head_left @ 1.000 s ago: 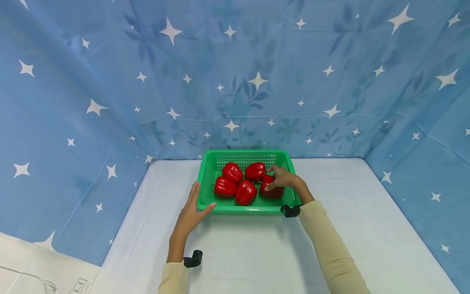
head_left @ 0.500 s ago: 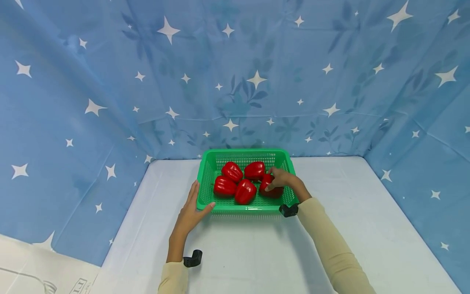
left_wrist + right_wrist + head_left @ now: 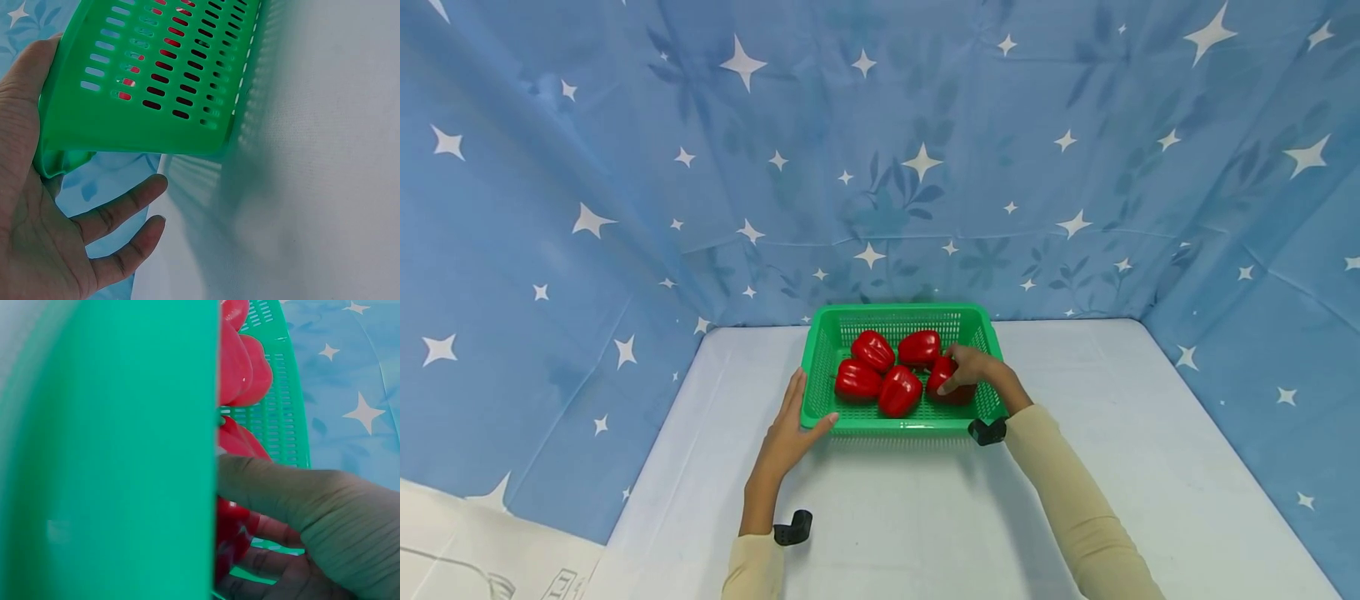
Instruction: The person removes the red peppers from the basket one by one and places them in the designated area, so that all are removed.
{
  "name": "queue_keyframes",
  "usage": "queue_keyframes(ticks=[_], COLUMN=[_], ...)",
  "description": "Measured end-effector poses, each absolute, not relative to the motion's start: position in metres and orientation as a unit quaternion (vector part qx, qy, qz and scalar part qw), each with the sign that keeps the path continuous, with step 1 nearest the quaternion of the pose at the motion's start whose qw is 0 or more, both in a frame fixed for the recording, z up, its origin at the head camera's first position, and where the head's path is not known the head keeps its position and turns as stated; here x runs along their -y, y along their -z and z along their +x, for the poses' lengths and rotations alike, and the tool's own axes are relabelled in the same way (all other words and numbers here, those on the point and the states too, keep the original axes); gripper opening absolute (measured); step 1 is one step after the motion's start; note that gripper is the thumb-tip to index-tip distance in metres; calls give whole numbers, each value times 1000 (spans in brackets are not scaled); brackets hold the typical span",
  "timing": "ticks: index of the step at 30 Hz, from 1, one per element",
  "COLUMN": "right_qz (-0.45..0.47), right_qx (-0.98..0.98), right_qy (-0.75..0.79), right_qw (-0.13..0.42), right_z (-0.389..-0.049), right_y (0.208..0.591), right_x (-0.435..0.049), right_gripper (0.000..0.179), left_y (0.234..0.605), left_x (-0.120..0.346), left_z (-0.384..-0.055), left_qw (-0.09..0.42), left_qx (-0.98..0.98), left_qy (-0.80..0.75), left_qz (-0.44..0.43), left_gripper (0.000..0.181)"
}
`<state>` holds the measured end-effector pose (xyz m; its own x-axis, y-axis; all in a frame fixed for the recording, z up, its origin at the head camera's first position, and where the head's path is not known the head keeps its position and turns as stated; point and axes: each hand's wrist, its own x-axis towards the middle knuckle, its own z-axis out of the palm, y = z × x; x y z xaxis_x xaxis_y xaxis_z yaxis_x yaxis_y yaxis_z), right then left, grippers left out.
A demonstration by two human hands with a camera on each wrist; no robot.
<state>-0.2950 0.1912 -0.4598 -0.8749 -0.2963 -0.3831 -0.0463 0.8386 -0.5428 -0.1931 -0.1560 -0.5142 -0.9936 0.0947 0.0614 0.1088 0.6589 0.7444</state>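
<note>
A green plastic basket [image 3: 902, 426] holds several red bell peppers [image 3: 900, 392]. At its right side my right hand [image 3: 973, 365] reaches in and grips the rightmost bell pepper [image 3: 957, 397]. In the right wrist view the thumb [image 3: 265, 484] lies on one side of that pepper and the fingers curl round the other; the basket wall hides much of it. My left hand [image 3: 784, 437] rests at the basket's front left corner, its fingers spread along the outside and its thumb at the front rim. From the left wrist, two fingers [image 3: 122, 209] stand away from the basket wall.
The basket stands on a white table [image 3: 895, 517], near its back edge. Behind and on both sides hangs a blue curtain [image 3: 880, 167] with white stars. A white printed sheet [image 3: 482, 550] lies at the lower left. Each wrist wears a black camera [image 3: 793, 527].
The right hand's fingers and thumb have settled closer round the rightmost bell pepper. My left hand keeps its place at the basket corner. The head view has shifted very slightly.
</note>
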Motion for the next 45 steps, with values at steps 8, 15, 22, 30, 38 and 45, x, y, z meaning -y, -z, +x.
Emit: queue_keyframes(ticks=[8,15,22,30,38,45], right_qz=[-97,-97,-98,-100,-86,-68], right_qx=[-921,-919,-914,-904,-878,-819], right_qy=[290,291,304,341,424,548], right_qw=[239,246,251,239,205,156], right_z=[-293,-291,-289,-285,-281,-282], right_y=[455,453,447,434,423,413], right_x=[-194,-194,-195,-198,-212,-239], right_gripper=[66,75,72,70,79,85], left_y=[516,515,516,516,517,518], left_x=[155,156,156,156,157,157], left_z=[-193,-193,-192,-193,-194,-195], left_qw=[12,11,13,8,10,14], left_qx=[912,910,909,908,908,906], left_qy=[407,411,413,415,415,418], left_qz=[-55,-54,-56,-55,-58,-60], left_gripper=[98,98,98,97,97,97])
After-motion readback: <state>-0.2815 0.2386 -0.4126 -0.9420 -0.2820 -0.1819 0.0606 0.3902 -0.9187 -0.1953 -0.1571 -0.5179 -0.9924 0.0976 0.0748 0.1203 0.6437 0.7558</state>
